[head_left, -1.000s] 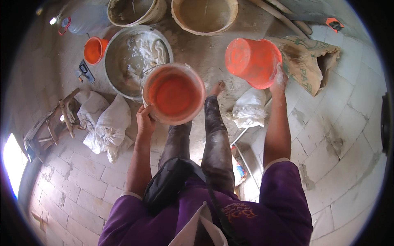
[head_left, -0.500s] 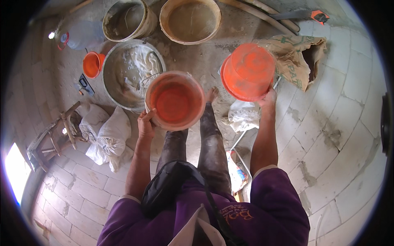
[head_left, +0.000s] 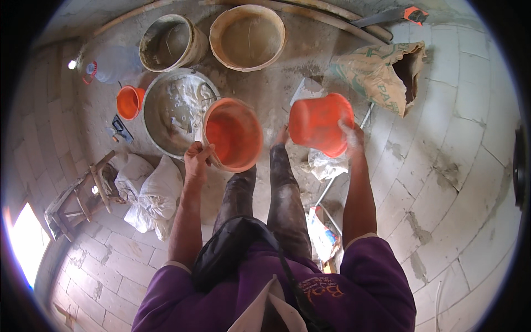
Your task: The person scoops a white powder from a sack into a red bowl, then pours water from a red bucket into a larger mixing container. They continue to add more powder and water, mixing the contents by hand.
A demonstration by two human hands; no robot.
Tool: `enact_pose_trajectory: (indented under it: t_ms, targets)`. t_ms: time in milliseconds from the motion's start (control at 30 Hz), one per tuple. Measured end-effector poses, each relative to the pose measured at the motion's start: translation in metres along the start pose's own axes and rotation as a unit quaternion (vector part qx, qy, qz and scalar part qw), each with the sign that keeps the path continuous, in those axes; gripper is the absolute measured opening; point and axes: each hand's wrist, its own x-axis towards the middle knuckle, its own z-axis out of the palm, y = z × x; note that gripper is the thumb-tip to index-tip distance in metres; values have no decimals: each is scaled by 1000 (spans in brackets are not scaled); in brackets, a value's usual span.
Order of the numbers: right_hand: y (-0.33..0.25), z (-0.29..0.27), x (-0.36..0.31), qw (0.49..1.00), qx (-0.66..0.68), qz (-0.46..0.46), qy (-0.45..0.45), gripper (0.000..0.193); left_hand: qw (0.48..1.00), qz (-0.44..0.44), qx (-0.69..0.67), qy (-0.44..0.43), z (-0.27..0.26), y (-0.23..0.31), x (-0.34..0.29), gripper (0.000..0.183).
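Note:
My left hand [head_left: 197, 159] grips the rim of a dusty bucket [head_left: 228, 135] with a red inside; its mouth faces up toward me and its wire handle stands at the left. In my right hand [head_left: 353, 136] is an orange-red bucket [head_left: 319, 124], held tipped on its side with its mouth turned away to the right. The two buckets hang in front of my legs, apart from each other. Below and left of the left bucket's far side lies a wide grey tub [head_left: 166, 113] with whitish sheeting in it.
Two round pails, a grey one [head_left: 202, 47] and a beige one [head_left: 282, 33], stand at the back. A small orange bucket [head_left: 129, 103], a trowel [head_left: 121, 128] and white sacks [head_left: 160, 188] lie left. A torn paper bag [head_left: 376, 74] and a saw [head_left: 381, 18] lie right.
The right bucket has turned from bottom-up onto its side and come nearer. The left bucket has tilted to the right. The whole view has shifted slightly.

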Motion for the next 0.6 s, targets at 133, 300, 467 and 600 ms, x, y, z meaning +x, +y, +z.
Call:
enact_pose_trajectory:
  t_ms: [133, 300, 467, 600]
  targets:
    - [11, 33, -18, 972, -131, -193, -38, 32, 999, 27, 37, -14, -1, 20, -9, 20]
    - [12, 52, -47, 892, -370, -232, -117, 31, 994, 43, 88, -44, -3, 36, -19, 18]
    - [21, 76, -65, 862, -421, -247, -138, 23, 987, 39, 153, -5, -14, 36, -24, 18]
    - [66, 99, -38, 804, -453, -345, -170, 24, 989, 44, 138, 29, -24, 28, -27, 16]
